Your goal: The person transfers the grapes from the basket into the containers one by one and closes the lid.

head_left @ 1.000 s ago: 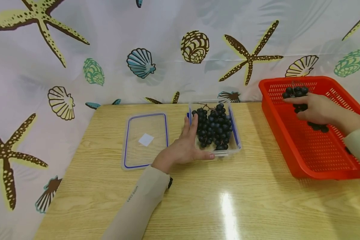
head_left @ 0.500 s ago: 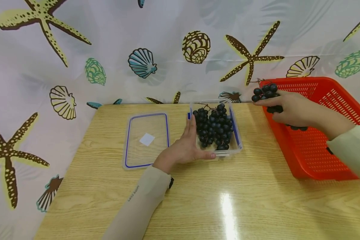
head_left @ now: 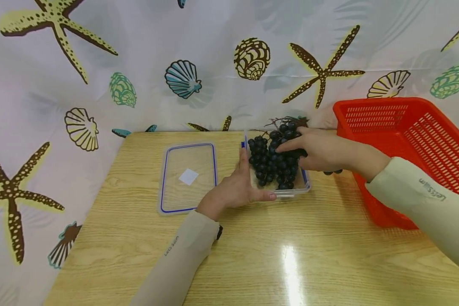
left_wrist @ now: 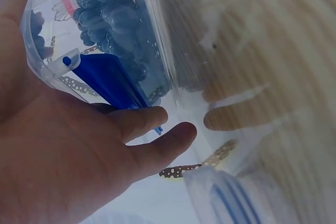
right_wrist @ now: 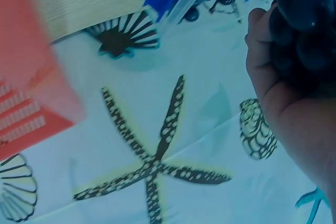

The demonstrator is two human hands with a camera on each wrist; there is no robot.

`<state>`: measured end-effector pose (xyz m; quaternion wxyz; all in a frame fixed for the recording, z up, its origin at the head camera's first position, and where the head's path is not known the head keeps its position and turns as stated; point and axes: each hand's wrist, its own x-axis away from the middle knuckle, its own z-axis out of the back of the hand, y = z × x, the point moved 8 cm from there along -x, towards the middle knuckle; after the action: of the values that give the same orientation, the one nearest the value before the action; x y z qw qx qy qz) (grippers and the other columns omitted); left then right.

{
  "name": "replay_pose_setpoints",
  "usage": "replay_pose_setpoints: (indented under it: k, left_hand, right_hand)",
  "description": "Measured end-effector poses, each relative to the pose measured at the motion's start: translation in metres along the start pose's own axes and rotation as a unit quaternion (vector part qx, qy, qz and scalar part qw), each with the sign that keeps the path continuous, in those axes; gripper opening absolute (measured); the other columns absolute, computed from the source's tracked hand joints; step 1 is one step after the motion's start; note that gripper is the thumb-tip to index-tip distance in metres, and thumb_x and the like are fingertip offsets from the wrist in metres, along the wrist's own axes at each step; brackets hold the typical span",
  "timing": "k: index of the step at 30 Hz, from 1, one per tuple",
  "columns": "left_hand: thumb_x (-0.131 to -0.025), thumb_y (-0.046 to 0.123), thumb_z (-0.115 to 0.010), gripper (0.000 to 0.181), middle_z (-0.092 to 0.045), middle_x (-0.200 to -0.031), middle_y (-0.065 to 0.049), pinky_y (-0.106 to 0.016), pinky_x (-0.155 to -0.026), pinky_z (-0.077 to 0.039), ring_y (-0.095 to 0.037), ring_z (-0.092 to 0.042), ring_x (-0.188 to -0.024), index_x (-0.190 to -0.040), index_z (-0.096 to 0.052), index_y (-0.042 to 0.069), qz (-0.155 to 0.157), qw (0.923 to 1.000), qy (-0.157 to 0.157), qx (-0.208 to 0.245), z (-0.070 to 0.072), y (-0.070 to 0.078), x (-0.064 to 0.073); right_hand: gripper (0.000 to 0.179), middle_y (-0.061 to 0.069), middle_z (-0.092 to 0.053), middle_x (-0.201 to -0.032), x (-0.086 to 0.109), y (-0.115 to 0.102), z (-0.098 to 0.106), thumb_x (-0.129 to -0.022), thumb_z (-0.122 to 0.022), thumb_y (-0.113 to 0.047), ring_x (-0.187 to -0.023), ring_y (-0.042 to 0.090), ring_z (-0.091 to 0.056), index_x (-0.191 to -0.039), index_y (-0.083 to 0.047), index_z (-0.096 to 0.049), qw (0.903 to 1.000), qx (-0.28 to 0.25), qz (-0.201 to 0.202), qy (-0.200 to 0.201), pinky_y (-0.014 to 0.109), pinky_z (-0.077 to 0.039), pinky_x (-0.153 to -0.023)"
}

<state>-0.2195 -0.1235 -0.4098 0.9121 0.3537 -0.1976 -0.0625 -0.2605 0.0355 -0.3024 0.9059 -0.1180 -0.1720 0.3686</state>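
Observation:
My right hand (head_left: 325, 148) grips a bunch of dark grapes (head_left: 287, 132) over the right part of a clear plastic container (head_left: 290, 192). Several grapes of that bunch hang below the palm, outside the container's right wall. More dark grapes (head_left: 262, 163) lie inside the container. Along its left side and front corner rests my left hand (head_left: 233, 187), fingers straight and thumb at the front. The left wrist view shows a blue clip (left_wrist: 105, 82) beside those fingers. In the right wrist view, the held grapes (right_wrist: 304, 3) sit against the curled hand.
A clear lid (head_left: 199, 197) with a blue seal and a pale square lies left of the container. To the right stands a red slotted basket (head_left: 378, 119), partly behind the right forearm. A shell-patterned cloth (head_left: 214, 34) hangs behind the wooden table (head_left: 248, 255).
My right hand has carried the bunch of grapes leftward, out of the red basket and over the container. The left hand stays at the container's side.

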Motion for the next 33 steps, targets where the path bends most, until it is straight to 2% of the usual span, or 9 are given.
replay_pose_setpoints:
  k: [2,3,5,7,11,14,20,28,33]
  left_hand:
    - [-0.076,0.07,-0.076,0.143,0.015,-0.166,-0.005,-0.051,-0.11,-0.036,-0.039,-0.03,-0.145,-0.151,0.037,0.024,-0.003,1.0,0.001,0.001,0.0,0.0,0.001]
    - [-0.076,0.07,-0.076,0.143,0.014,-0.166,-0.006,-0.051,-0.11,-0.036,-0.039,-0.029,-0.145,-0.151,0.037,0.024,-0.002,1.0,0.002,0.002,0.001,0.0,0.001]
    - [-0.077,0.069,-0.076,0.143,0.015,-0.166,-0.006,-0.051,-0.11,-0.036,-0.039,-0.029,-0.146,-0.151,0.037,0.024,-0.004,1.0,0.003,0.0,0.001,0.0,0.001]
    - [-0.078,0.068,-0.076,0.142,0.016,-0.166,-0.005,-0.052,-0.109,-0.037,-0.039,-0.03,-0.145,-0.15,0.038,0.025,-0.005,1.0,0.003,-0.001,0.0,0.001,0.001]
    - [-0.079,0.066,-0.077,0.142,0.015,-0.166,-0.007,-0.052,-0.109,-0.037,-0.04,-0.029,-0.145,-0.149,0.04,0.025,-0.008,1.0,-0.001,-0.001,-0.001,0.001,0.001]
    - [-0.08,0.064,-0.078,0.142,0.015,-0.166,-0.009,-0.054,-0.108,-0.037,-0.042,-0.029,-0.145,-0.149,0.04,0.024,-0.015,0.9999,-0.003,0.004,0.0,0.002,0.0]
    - [-0.08,0.063,-0.078,0.142,0.017,-0.166,-0.01,-0.054,-0.108,-0.038,-0.044,-0.031,-0.143,-0.15,0.039,0.022,-0.039,0.9992,-0.001,-0.006,0.002,0.006,-0.002]
    - [-0.078,0.069,-0.075,0.142,0.01,-0.166,-0.012,-0.05,-0.098,-0.047,-0.04,-0.057,-0.123,-0.15,0.039,0.025,-0.001,1.0,-0.003,0.001,-0.001,0.0,-0.002]
    - [-0.078,0.065,-0.077,0.142,0.012,-0.166,-0.009,-0.049,-0.103,-0.044,-0.038,-0.041,-0.14,-0.15,0.038,0.025,-0.011,0.9996,0.0,0.027,-0.001,0.0,-0.002]
  right_hand:
    - [0.059,0.034,-0.024,-0.157,-0.009,-0.008,-0.005,-0.089,-0.056,-0.003,-0.061,0.018,-0.059,-0.143,-0.026,-0.061,0.9997,0.016,0.016,-0.002,0.029,-0.04,-0.049]
    - [0.057,0.033,-0.038,-0.151,-0.012,-0.012,-0.007,-0.089,-0.058,-0.004,-0.082,0.025,-0.067,-0.142,-0.025,-0.062,0.9993,0.027,0.025,-0.003,0.033,-0.046,-0.056]
    - [0.055,0.031,-0.043,-0.149,-0.019,-0.019,-0.01,-0.089,-0.06,-0.005,-0.124,0.038,-0.056,-0.14,-0.024,-0.064,0.9984,0.042,0.038,-0.004,0.043,-0.052,-0.076]
    - [0.053,0.03,-0.046,-0.146,-0.026,-0.025,-0.013,-0.089,-0.062,-0.006,-0.145,0.046,-0.027,-0.138,-0.024,-0.065,0.9971,0.056,0.053,0.002,0.052,-0.047,-0.096]
    - [0.052,0.034,-0.032,-0.154,-0.034,-0.032,-0.019,-0.089,-0.062,-0.004,-0.137,0.049,-0.04,-0.138,-0.023,-0.066,0.9959,0.05,0.075,0.01,0.054,-0.046,-0.096]
    - [0.052,0.032,-0.035,-0.153,-0.036,-0.037,-0.025,-0.089,-0.061,-0.001,-0.128,0.043,-0.05,-0.137,-0.021,-0.067,0.9945,0.038,0.097,0.01,0.049,-0.048,-0.089]
    - [0.051,0.028,-0.044,-0.148,-0.031,-0.044,-0.035,-0.089,-0.065,0.0,-0.129,0.036,-0.048,-0.137,-0.018,-0.067,0.99,0.033,0.135,0.027,0.05,-0.046,-0.099]
    - [0.059,0.013,-0.066,-0.116,-0.024,-0.037,-0.052,-0.091,-0.071,-0.009,-0.087,0.021,-0.053,-0.148,-0.017,-0.056,0.9914,0.038,0.124,0.014,0.042,-0.051,-0.082]
    - [0.061,0.009,-0.067,-0.114,-0.023,-0.038,-0.057,-0.094,-0.066,-0.008,-0.076,0.017,-0.053,-0.152,-0.012,-0.048,0.9891,0.002,0.146,-0.017,0.04,-0.048,-0.081]
